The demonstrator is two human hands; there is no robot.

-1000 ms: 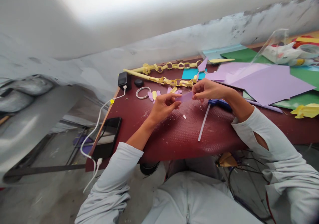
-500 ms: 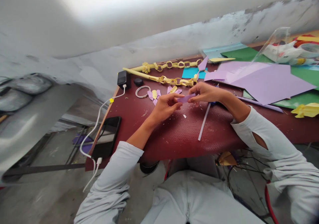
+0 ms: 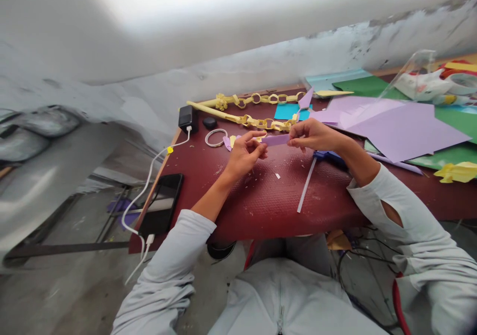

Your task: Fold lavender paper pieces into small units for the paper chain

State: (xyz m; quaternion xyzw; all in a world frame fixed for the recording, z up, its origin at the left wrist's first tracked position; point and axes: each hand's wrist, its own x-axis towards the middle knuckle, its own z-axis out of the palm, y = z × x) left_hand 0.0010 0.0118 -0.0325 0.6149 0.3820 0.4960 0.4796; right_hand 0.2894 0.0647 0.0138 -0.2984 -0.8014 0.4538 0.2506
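A short purple paper strip [image 3: 276,140] is stretched between my two hands above the table. My left hand [image 3: 245,155] pinches its left end between thumb and fingers. The right end is pinched by my right hand [image 3: 308,135]. Behind my left fingers, purple and yellow paper pieces [image 3: 228,142] lie partly hidden. Below my right hand sits a blue tool [image 3: 330,157], partly covered by the forearm, and a thin pale strip [image 3: 307,186] runs from it toward the front edge. A small white scrap [image 3: 278,176] lies below the held strip.
Yellow paper chains [image 3: 261,123] lie along the back of the maroon table [image 3: 246,210]. Purple sheets [image 3: 402,126] and green sheets are piled at right. At left are a roll of tape [image 3: 215,137], a black charger [image 3: 186,118] with a white cable, and a phone [image 3: 162,203].
My hands have drawn slightly apart, so more of the purple strip shows between them. My left hand now covers more of the paper pieces behind it.
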